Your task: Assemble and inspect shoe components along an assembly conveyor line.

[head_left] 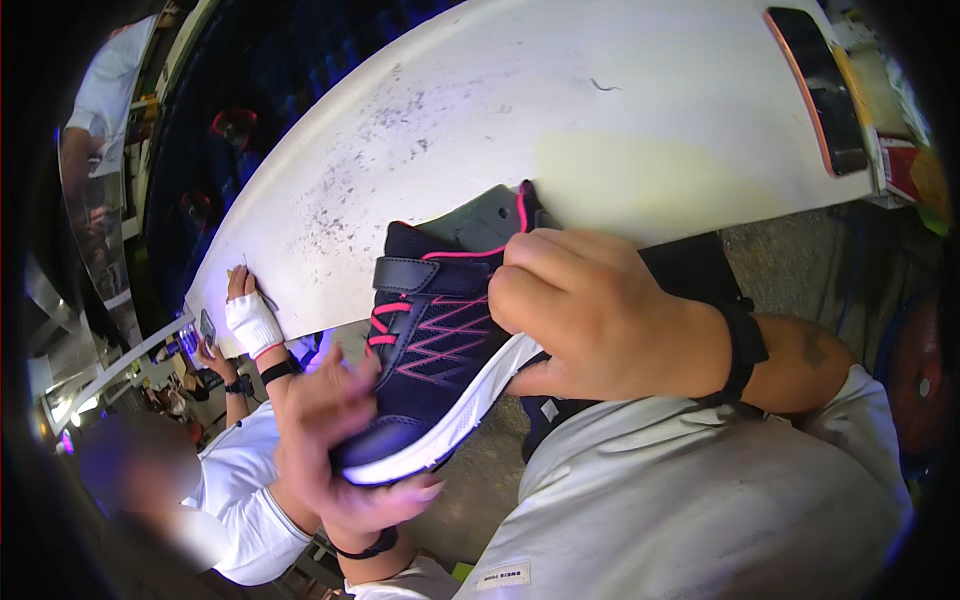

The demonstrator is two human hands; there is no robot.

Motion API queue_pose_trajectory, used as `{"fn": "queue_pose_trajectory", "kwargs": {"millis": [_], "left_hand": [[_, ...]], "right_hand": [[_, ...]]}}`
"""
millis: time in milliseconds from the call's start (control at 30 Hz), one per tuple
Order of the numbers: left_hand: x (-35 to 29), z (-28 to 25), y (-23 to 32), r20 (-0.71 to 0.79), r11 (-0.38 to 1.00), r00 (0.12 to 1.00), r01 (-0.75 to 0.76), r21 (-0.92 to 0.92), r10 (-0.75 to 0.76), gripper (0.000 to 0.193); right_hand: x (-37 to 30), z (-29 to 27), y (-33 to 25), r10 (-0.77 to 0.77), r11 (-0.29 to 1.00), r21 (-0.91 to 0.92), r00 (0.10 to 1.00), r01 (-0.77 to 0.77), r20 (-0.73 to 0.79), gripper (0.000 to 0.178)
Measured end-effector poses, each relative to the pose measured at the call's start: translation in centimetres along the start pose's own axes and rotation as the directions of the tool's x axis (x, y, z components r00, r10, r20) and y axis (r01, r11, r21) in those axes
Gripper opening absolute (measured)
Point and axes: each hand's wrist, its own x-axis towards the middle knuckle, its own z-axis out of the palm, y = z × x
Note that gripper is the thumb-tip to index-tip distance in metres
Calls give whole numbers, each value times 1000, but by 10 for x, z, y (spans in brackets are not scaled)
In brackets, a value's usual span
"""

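A black sneaker (pixel 440 340) with pink zigzag stitching, pink laces, a strap and a white sole is held up before me, toe pointing down to the left. My right hand (pixel 610 315) grips its heel end, fingers bent over the side and thumb against the sole. Around the toe curls my left hand (pixel 335 450), its fingers on the upper, partly smeared by motion, and its thumb below the sole. A dark grey insert or lining shows in the shoe opening. The palm sides of both hands are hidden.
A white table (pixel 480 110) with dark scuffs stretches behind the shoe. At its far right lies a phone (pixel 822 95) with an orange edge. On the left a co-worker in a white shirt (pixel 250 510) reaches a white-gloved hand (pixel 252 320) to the table edge.
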Motion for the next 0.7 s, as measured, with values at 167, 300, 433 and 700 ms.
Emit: {"fn": "queue_pose_trajectory", "kwargs": {"millis": [167, 300, 433, 700], "left_hand": [[11, -5, -24, 196, 861, 841, 507, 46, -505, 103], [4, 2, -61, 368, 745, 734, 651, -145, -570, 78], [-16, 19, -88, 347, 631, 745, 667, -396, -570, 80], [64, 80, -3, -165, 598, 967, -17, -802, -193, 122]], "right_hand": [[11, 25, -17, 33, 993, -118, 998, -26, 56, 48], [15, 35, -16, -3, 961, -275, 998, 23, 70, 36], [8, -14, 2, 202, 978, -20, 966, -208, -164, 38], [52, -137, -40, 233, 880, 432, 972, -199, -27, 59]]}}
